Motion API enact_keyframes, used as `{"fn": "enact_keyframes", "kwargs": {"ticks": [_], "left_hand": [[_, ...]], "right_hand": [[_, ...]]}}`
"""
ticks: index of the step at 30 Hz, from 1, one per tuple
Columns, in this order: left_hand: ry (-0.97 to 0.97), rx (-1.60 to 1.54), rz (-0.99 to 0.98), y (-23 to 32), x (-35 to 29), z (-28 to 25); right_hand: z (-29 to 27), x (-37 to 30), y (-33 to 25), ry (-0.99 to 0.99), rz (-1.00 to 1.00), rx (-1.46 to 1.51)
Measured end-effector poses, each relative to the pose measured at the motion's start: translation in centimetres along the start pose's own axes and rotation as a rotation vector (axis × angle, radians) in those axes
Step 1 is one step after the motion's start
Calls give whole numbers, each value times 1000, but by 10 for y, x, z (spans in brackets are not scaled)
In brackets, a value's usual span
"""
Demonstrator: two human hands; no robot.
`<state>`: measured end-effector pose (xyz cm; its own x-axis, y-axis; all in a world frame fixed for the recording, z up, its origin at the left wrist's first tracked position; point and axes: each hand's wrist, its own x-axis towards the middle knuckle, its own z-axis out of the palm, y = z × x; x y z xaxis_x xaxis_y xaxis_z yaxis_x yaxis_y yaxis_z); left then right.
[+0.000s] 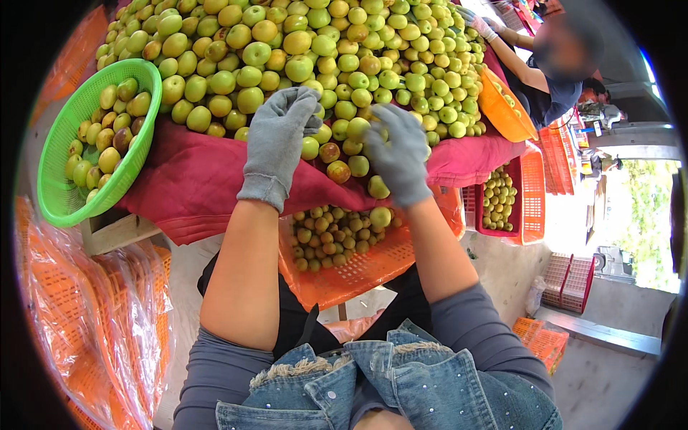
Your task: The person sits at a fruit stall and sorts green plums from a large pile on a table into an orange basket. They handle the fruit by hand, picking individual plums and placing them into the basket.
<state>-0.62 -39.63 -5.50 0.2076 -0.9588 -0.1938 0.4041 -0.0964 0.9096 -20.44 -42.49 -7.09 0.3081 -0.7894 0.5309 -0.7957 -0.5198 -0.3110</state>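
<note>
A large heap of round, green-to-yellow jujube-like fruits (301, 68) covers the cloth-lined surface before me. My left hand (276, 136), in a grey glove, is over the heap's near edge with its fingers curled closed; whatever may be inside them is hidden. Over the same edge, to the right, my gloved right hand (398, 147) is smeared by motion, so its grip is unclear. Beside its fingers shows a green fruit (357, 129). Between my hands, browner fruits (338, 171) lie at the edge. Below, an orange crate (344, 287) holds many smaller brownish-green fruits (333, 236).
At left stands a green basket (54, 172) of browner fruits; stacked orange crates (100, 322) in clear plastic sit below. Red cloth (193, 179) drapes the near edge. At right are an orange basket (512, 122), a red crate (502, 231) of fruits and another person (552, 79) reaching toward the heap.
</note>
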Motion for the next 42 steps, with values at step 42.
{"fn": "enact_keyframes", "kwargs": {"ticks": [42], "left_hand": [[85, 1247, 396, -35, 36, 36]], "right_hand": [[-60, -20, 109, -159, 311, 129]]}}
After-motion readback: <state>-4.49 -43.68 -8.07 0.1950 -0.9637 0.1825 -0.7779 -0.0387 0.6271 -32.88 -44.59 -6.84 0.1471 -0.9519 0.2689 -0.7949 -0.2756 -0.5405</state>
